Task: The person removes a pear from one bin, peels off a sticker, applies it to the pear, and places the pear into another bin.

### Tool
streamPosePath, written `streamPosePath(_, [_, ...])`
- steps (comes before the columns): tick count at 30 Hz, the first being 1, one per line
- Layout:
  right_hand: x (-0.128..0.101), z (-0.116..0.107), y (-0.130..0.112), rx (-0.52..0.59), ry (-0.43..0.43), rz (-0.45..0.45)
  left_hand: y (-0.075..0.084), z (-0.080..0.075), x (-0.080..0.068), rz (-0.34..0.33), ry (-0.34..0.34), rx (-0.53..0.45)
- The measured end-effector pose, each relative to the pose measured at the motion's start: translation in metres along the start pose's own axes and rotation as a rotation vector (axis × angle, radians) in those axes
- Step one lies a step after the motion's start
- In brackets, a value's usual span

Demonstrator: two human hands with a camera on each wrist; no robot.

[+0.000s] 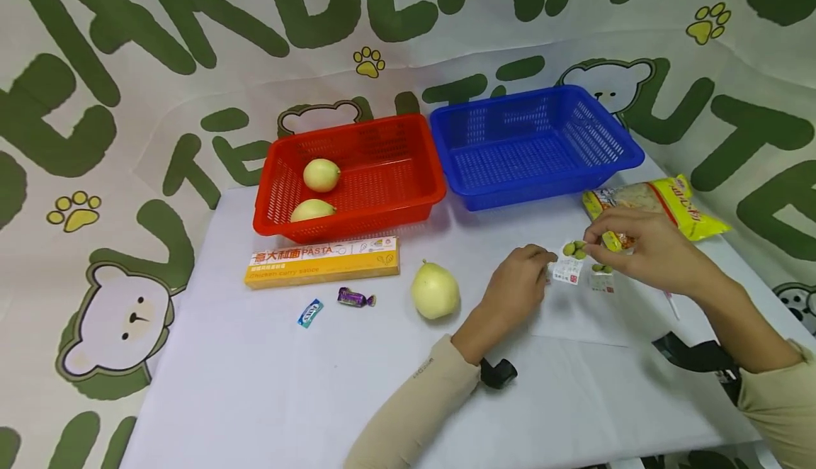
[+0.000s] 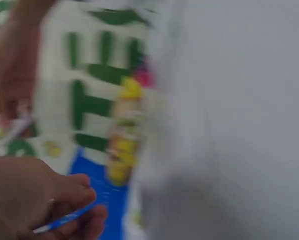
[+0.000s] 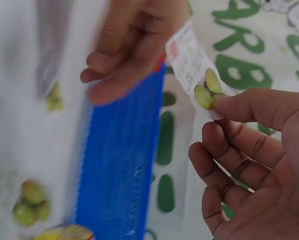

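Two bare hands meet over a smooth white tablecloth (image 1: 255,384). The right hand (image 1: 650,246) pinches a slim white packet (image 1: 566,270), printed with glossy green fruit, between thumb and fingertips, near the mesh-floored blue plastic basket (image 1: 535,189). Fingers bent, the left hand (image 1: 519,281) sits just beside it; through the blur I can't tell whether it grips anything. A crinkly yellow bag (image 1: 685,207) lies behind, a rounded pale pear (image 1: 435,290) leftward.
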State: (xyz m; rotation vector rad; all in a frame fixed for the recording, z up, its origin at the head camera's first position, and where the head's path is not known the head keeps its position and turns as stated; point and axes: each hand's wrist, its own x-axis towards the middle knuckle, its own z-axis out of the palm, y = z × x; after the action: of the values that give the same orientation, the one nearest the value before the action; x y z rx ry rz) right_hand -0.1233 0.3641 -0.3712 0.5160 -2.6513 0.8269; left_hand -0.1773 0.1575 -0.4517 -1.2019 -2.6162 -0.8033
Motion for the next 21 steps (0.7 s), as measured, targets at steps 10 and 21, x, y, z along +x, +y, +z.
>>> streamPosePath(10, [0.037,0.018,-0.043,0.047,-0.049,-0.089,-0.024,-0.082,-0.031,-0.114,0.239,-0.601])
streamPosePath(21, [0.063,0.082,-0.07,0.312,-0.158,0.142,-0.062,-0.11,-0.074,-0.254,0.306,-0.667])
